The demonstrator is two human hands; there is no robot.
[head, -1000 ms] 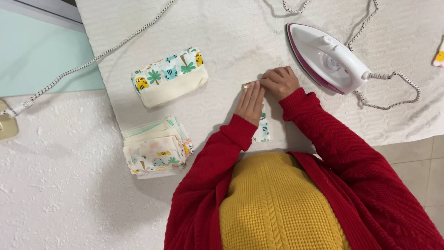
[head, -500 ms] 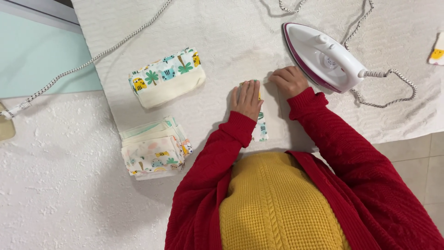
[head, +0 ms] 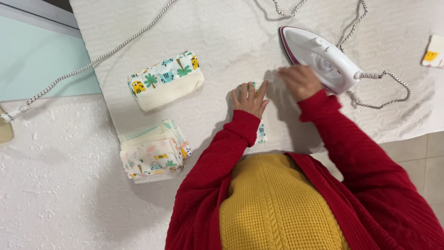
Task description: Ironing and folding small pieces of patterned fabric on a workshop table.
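Pressing my left hand [head: 250, 98] flat, fingers spread open, I am holding down the small printed cloth [head: 261, 132] on the white towel-covered surface [head: 222, 41]. My right hand [head: 299, 81] is blurring just beside the white iron [head: 319, 58]; whether it is open or gripping, I cannot tell.

No packages, labels, signs or screens.

Around the white iron [head: 323, 60] there is only cloth and cord; no packet, tag, sign or display can be seen on it or anywhere near it.
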